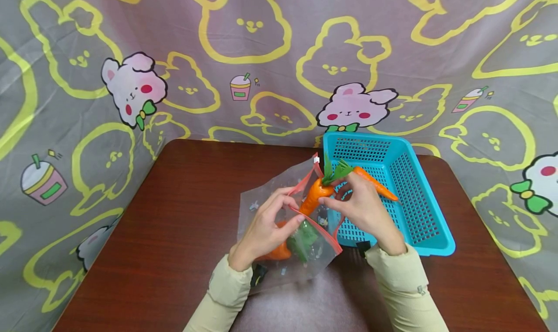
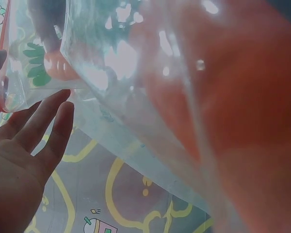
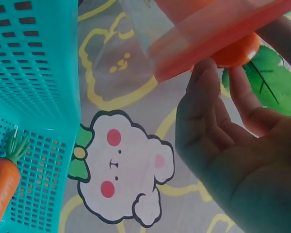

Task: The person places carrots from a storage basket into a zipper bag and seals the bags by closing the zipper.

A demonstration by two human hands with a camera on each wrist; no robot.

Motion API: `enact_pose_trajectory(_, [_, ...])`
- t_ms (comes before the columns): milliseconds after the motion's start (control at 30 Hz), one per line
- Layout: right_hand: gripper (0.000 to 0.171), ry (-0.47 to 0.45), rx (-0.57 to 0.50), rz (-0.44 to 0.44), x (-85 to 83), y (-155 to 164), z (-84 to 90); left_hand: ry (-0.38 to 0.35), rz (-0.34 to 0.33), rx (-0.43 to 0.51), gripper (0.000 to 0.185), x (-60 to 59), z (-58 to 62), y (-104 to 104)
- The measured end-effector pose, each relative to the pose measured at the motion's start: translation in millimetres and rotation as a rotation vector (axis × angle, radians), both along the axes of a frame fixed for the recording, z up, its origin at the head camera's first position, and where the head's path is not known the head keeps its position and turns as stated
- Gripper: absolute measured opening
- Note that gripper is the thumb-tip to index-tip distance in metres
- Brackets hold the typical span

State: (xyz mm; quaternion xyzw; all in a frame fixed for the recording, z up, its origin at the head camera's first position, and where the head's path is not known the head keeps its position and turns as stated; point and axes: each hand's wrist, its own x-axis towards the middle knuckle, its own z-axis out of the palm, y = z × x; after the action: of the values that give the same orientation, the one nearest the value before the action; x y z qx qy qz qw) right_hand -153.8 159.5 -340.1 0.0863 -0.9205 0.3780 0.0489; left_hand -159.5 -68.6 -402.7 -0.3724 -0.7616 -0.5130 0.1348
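My right hand (image 1: 363,207) pinches an orange carrot (image 1: 315,196) near its green leafy top, the tip pointing down into the mouth of a clear zip bag (image 1: 257,201). With thumb and fingers, my left hand (image 1: 271,224) grips the bag's red zip edge. Inside the bag lies another carrot (image 1: 279,249) with green leaves (image 1: 303,240), seen blurred and close through the plastic in the left wrist view. In the right wrist view, the held carrot (image 3: 237,52) shows its rounded top behind the red strip.
A turquoise perforated basket (image 1: 429,201) stands right of the bag, with one carrot (image 1: 377,183) in it. The brown table (image 1: 174,216) meets a patterned cloth (image 1: 270,27) at the back and sides.
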Motion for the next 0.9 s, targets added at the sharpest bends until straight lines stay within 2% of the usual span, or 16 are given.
enact_pose_trajectory(333, [0.028,-0.009,0.039,0.033,4.9,3,5.3,0.015,-0.004,0.019,0.02,-1.2,-1.3,0])
enact_pose_trajectory(500, [0.019,0.003,0.05,0.013,6.2,5,7.7,-0.002,0.002,0.014,0.02,-0.5,-0.5,0])
enact_pose_trajectory(900, [0.024,0.087,0.021,-0.043,7.9,11,10.8,0.078,0.028,0.107,0.02,-3.0,-1.8,-1])
